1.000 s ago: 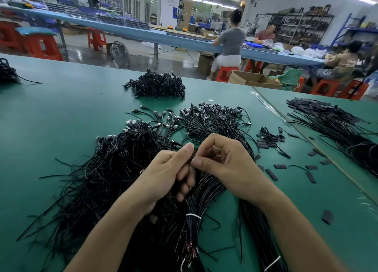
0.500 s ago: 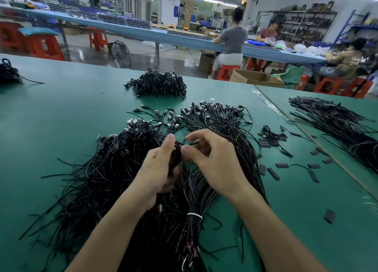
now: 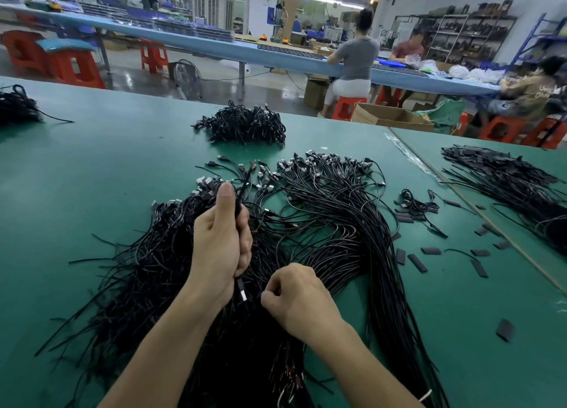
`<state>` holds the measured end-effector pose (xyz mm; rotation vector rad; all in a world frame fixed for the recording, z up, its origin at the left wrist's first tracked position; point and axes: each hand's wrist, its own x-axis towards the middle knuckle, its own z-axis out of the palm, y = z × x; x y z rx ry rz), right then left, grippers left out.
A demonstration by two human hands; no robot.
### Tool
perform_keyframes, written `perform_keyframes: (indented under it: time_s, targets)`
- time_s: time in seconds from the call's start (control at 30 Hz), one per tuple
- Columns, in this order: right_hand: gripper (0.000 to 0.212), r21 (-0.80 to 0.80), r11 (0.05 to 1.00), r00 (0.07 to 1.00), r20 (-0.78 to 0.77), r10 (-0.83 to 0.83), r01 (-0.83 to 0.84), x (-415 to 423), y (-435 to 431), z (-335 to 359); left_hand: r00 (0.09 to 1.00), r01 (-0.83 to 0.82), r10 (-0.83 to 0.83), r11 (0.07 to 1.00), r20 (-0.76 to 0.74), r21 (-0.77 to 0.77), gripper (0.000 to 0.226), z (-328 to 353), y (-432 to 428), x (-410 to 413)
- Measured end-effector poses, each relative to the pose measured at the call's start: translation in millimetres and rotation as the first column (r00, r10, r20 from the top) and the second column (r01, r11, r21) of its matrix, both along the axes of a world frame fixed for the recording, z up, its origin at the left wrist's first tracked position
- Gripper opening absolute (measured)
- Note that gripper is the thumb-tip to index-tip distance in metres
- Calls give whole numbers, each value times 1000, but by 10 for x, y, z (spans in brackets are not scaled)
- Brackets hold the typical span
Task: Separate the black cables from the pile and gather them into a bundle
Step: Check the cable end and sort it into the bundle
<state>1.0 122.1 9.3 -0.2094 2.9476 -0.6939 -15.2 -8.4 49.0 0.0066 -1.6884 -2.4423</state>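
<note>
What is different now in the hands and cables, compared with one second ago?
The left hand now grips a few black cables in a fist, thumb up. The right hand drew back toward the person, away from the left, fingers curled at the pile. The pile and the far heap lie unchanged.
</note>
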Motion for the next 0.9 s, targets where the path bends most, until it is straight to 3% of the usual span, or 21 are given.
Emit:
perform_keyframes:
  time_s: [0.27, 0.5, 0.63, 0.7, 0.77, 0.9]
  targets:
    - [14, -120, 986, 990, 95, -105, 116, 58, 119, 148, 997, -52, 56, 996, 48, -74, 71, 59, 36, 29]
    - [14, -104, 994, 993, 118, -25, 38, 62, 329, 339, 997, -28, 39, 987, 66, -160, 70, 69, 72, 37]
    - [14, -240, 971, 999, 32, -6, 14, 71, 350, 425, 999, -33, 35, 985, 7, -171, 66, 95, 92, 52]
    - [12, -374, 926, 989, -108, -106, 58, 51, 357, 487, 999, -23, 13, 983, -53, -183, 65, 100, 95, 71]
    - [13, -567, 820, 949, -205, -238, 83, 40, 337, 567, 993, 25, -48, 979, -107, -203, 60, 113, 107, 106]
    - [13, -801, 599, 928, -213, -305, 14, 77, 229, 742, 978, 99, -148, 949, -145, -300, 48, 130, 182, 171]
